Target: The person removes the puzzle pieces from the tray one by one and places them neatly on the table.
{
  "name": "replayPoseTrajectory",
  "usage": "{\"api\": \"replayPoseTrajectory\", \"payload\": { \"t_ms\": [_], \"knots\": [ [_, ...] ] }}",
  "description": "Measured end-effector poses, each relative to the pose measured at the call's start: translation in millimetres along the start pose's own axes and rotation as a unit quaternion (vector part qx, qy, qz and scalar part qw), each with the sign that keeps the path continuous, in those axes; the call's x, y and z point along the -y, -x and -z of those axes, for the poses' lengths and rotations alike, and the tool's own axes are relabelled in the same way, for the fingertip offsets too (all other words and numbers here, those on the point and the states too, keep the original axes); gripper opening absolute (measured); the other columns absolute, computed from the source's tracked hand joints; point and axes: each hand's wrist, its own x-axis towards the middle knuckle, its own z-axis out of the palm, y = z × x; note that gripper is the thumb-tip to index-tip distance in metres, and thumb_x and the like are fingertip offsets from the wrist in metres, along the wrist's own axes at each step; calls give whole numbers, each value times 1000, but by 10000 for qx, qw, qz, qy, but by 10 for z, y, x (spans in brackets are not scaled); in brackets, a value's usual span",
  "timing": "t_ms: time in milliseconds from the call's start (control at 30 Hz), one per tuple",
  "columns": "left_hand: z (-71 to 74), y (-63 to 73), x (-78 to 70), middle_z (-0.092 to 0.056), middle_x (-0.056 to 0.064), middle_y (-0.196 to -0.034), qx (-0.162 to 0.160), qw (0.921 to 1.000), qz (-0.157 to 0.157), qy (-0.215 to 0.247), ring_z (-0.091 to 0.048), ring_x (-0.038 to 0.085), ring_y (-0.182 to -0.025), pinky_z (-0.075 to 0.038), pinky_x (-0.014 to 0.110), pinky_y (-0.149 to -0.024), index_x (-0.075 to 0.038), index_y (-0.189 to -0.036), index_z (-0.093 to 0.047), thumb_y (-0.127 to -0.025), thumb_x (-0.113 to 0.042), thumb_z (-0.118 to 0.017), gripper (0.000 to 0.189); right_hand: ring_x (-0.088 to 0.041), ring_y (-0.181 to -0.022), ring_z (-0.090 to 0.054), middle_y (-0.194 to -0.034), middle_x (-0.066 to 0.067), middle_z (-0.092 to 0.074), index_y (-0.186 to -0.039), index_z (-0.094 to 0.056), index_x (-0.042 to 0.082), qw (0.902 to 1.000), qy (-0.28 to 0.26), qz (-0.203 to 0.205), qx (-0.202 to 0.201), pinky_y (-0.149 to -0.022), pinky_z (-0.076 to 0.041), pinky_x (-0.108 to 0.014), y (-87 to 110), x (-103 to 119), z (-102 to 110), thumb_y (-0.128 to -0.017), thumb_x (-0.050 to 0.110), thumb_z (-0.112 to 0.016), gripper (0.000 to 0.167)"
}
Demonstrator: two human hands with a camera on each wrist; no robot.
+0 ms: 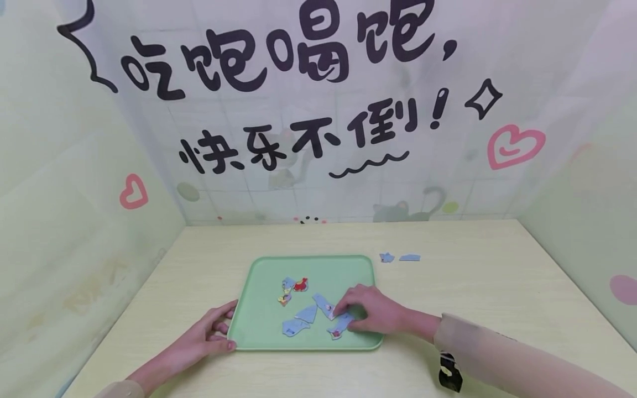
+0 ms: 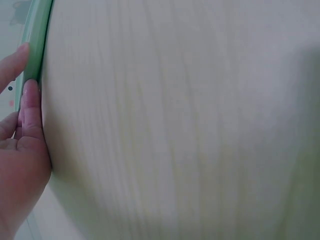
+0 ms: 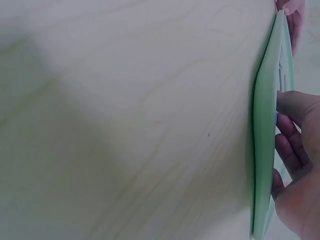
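In the head view, a light green tray (image 1: 269, 265) lies on the table with several flat, irregular blue puzzle pieces on it. My right hand (image 1: 368, 309) reaches over the tray's right side. Its thumb and fingers pinch a blue puzzle piece (image 1: 340, 325) with a small red patch. Right by the fingertips lies another blue piece (image 1: 323, 305). Two more blue pieces, one (image 1: 307, 314) overlapping the other (image 1: 296, 328), sit to the left. My left hand (image 1: 206, 334) grips the tray's left edge near the front corner, thumb at the rim; the left wrist view shows fingers against that green edge (image 2: 36, 55).
Farther back on the tray is a small cluster with a red piece (image 1: 301, 284) and a yellow-and-blue piece (image 1: 285, 299). Beyond the tray's back right corner, two blue pieces (image 1: 386, 257) (image 1: 410, 257) lie on the pale wood table (image 1: 473, 265). Printed cloth walls (image 1: 308, 199) enclose the table.
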Motion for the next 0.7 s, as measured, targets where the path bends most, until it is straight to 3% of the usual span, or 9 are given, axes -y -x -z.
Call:
{"api": "replayPoseTrajectory", "payload": {
  "t_ms": [433,700],
  "knots": [
    [-5,-8,-10,-30,25,-141,27,9998,-125,129,-46,2,-99,-51,18,-82,5,-155,-15,-85,-12,-75,94,-3,-101,-49,-107,15,-66,-112,-74,28,9974,682,197,128,-92,-41,-27,9,10,55,-82,25,-78,31],
    [-8,10,-7,-30,21,-140,-48,10000,34,-63,-45,1,-99,-49,17,-82,1,-156,-18,-85,-16,-76,93,-2,-98,-46,-101,14,-63,-104,-75,25,9939,980,395,303,-90,-44,-23,7,5,105,-82,26,-78,23]
  ]
}}
